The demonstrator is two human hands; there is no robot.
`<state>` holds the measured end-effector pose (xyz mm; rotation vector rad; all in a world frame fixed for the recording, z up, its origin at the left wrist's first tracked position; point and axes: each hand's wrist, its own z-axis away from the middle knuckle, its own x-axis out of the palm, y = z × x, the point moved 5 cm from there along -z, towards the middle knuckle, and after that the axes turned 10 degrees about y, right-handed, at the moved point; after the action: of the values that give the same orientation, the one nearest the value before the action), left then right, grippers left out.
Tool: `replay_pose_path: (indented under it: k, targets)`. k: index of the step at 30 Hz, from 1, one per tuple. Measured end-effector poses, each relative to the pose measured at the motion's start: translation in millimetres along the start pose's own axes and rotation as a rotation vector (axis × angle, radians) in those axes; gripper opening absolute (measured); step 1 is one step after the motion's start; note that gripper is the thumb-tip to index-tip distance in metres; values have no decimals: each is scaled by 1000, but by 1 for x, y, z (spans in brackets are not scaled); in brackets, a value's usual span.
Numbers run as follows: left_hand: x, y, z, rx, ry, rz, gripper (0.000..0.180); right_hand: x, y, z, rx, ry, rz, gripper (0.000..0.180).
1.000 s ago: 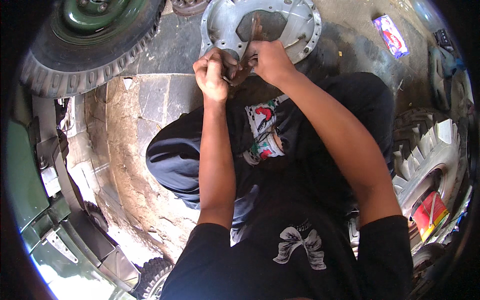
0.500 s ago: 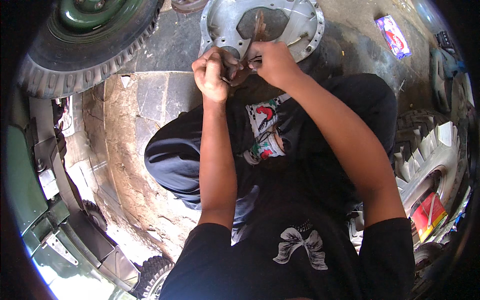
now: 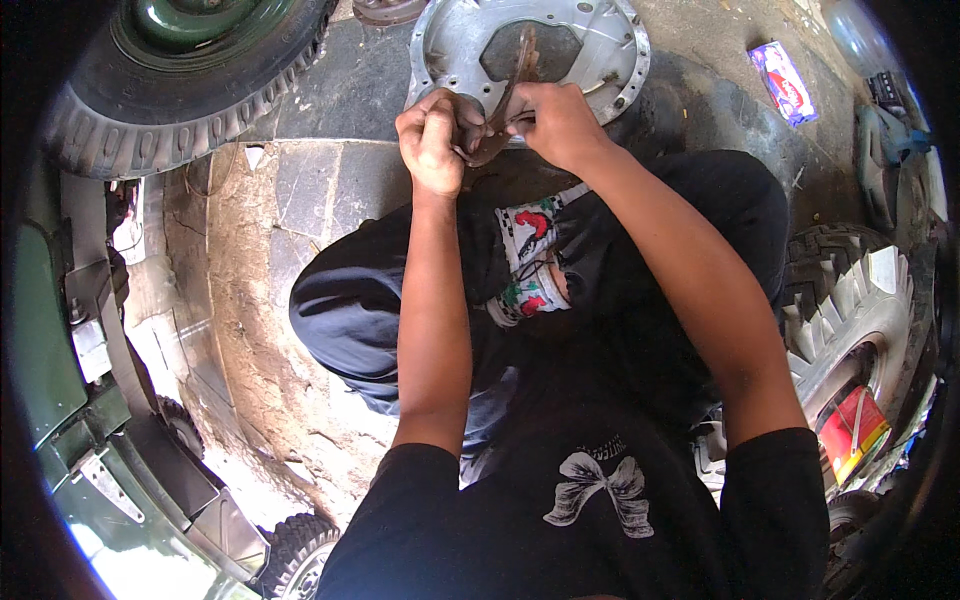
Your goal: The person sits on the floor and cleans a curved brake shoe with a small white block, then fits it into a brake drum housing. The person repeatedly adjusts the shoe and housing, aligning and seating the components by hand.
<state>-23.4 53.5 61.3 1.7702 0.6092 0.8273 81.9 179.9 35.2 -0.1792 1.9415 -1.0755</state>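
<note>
In front of my crossed legs, my left hand (image 3: pixel 432 148) is closed round the near end of a curved, rusty-brown metal lever (image 3: pixel 525 58). My right hand (image 3: pixel 556 120) pinches at the same lever farther along, its fingertips close to the left ones. Whether a small part sits between those fingertips is hidden. The lever's narrow far end points away from me, over the opening of a silver-grey cast metal bell housing (image 3: pixel 629 72). That housing lies on the floor just beyond my hands, with bolt holes around its rim.
A large tyre on a green wheel (image 3: pixel 120 130) is at the far left, and green vehicle bodywork (image 3: pixel 50 340) runs down the left side. A purple-and-white packet (image 3: pixel 783 84) lies at the far right. Another chunky tyre (image 3: pixel 850 300) with a red-and-yellow package (image 3: pixel 852 432) is at the right.
Both hands stay on the lever, with only a slight shift of the fingers. The whole view has moved a little, so the housing appears slightly farther right.
</note>
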Motion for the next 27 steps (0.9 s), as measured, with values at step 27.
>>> replay_pose_path:
  k: [27]
  targets:
    - [-2, -3, -4, -37, -36, 16, 38, -1, 4, 3, 0, 0, -23, 17]
